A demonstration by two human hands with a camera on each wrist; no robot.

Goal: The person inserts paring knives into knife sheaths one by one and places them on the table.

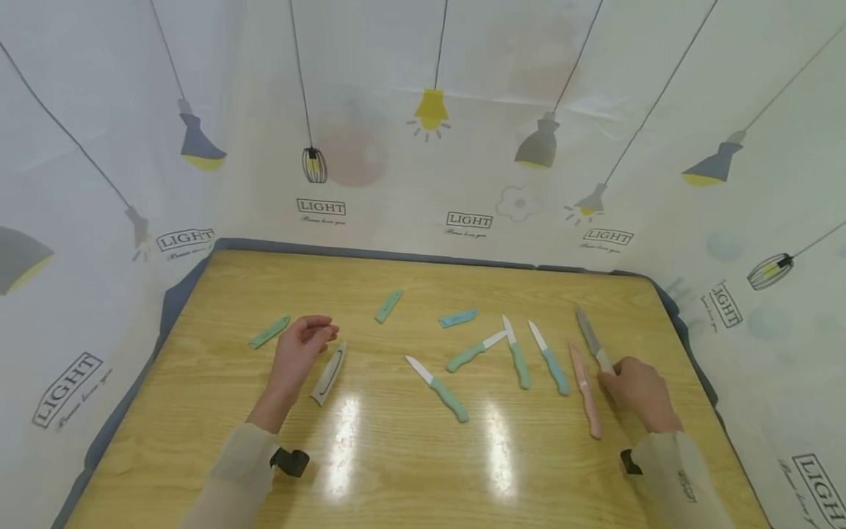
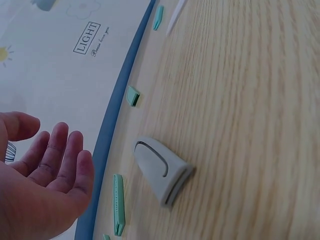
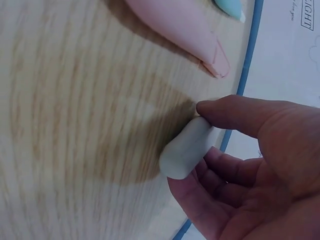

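Note:
My right hand (image 1: 641, 393) pinches the off-white handle (image 3: 185, 152) of a knife (image 1: 590, 334) between thumb and fingers. Its grey blade points toward the far edge of the table. Just left of it lies a pink-handled knife (image 1: 588, 411) with a pink sheath over its blade. My left hand (image 1: 297, 360) is held above the table with loosely bent fingers and nothing in them. Close to its right a grey knife sheath (image 1: 329, 375) lies on the wood, slot side up. Beyond that hand is a green sheath (image 1: 269, 332).
Three green-handled knives (image 1: 449, 400) with bare white blades lie mid-table, two of them crossing at the blades. A blue-handled knife (image 1: 555, 373) is to their right. Farther back lie another green sheath (image 1: 388, 306) and a blue sheath (image 1: 457, 317). Printed cloth walls (image 1: 396, 220) enclose the table.

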